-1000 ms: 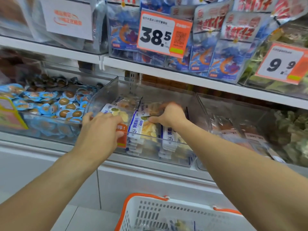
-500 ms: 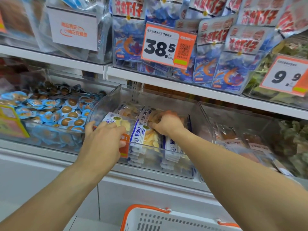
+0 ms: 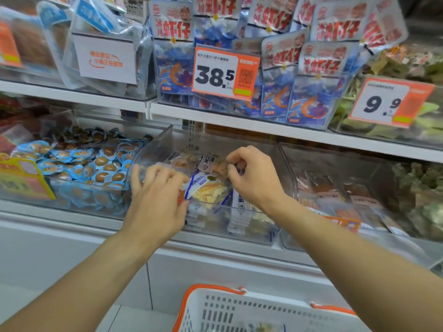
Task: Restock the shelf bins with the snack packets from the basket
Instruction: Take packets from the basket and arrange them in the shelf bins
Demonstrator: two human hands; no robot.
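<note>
Both hands are inside the clear plastic shelf bin (image 3: 282, 164) in the middle of the lower shelf, settling stock rather than fetching it. The left hand (image 3: 155, 200) lies over the front-left stack, its fingers (image 3: 153, 174) nearly straight and resting on the packets there, gripping nothing that I can make out. The right hand (image 3: 251, 178) is further back with its fingers (image 3: 236, 161) curled, seemingly pinching the edge of a packet, though the contact itself is hidden. Between the two hands lies a white and blue snack packet with a window showing pale yellow pieces (image 3: 206, 188), on top of the stacks that already fill the bin's front. Below, the white slotted plastic basket with an orange rim (image 3: 215, 307) stands at the frame's bottom edge; something pale shows through inside it, too blurred to count.

I judge the step in hand to be squaring up packets just placed. The next move likely calls for releasing the bin's contents, dropping a hand to the basket and bringing up more packets, laid flat so the stacks stay level.
</note>
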